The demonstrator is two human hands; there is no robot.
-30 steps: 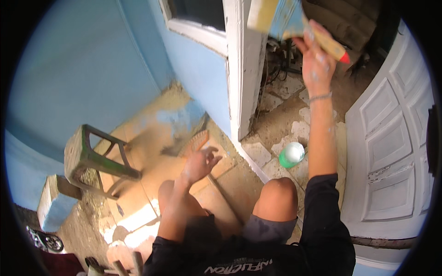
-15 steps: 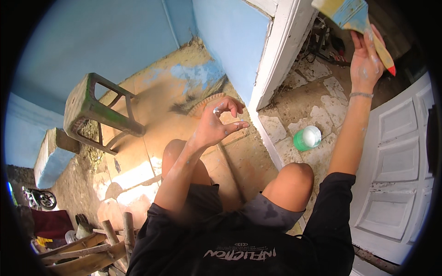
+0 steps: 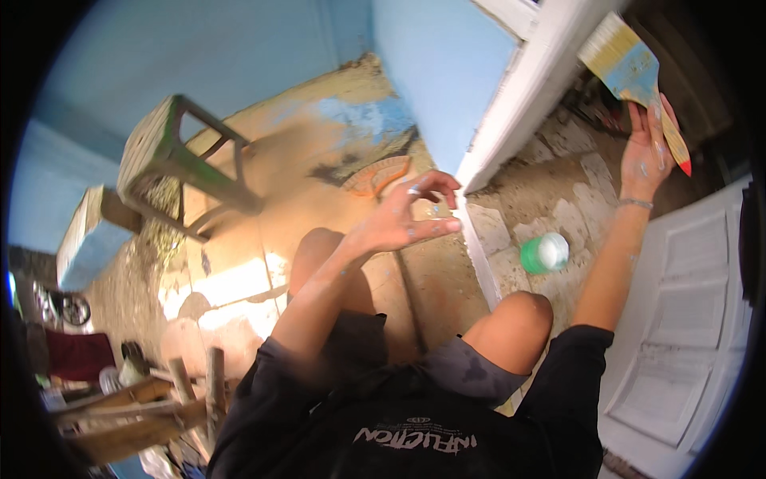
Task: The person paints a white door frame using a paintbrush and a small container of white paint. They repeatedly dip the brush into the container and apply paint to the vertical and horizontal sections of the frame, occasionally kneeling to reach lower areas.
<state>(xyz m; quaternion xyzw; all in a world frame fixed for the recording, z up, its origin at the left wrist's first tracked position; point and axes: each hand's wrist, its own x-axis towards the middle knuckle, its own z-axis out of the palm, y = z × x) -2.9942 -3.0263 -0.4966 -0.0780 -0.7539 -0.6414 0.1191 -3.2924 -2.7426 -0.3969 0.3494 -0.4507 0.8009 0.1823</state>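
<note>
My right hand grips a wide paintbrush by its pale, red-tipped wooden handle, the blue- and yellow-stained bristles raised beside the white door frame. My left hand hovers near the middle, paint-spotted and empty, fingers curved and apart from the thumb. Below my right hand, a green container of white paint stands on broken tiles in the doorway. An orange curved object lies on the floor beyond my left hand; I cannot make out what it is.
A dirty plastic stool and a block are by the blue wall. A white panelled door is at right. Wooden poles and planks lie lower left, a motorbike wheel behind. My knees are bent below me.
My view has swung, so the scene sits differently. My right hand has lowered somewhat with the brush still in it. My left hand has risen forward from near my left knee, its fingers curved.
</note>
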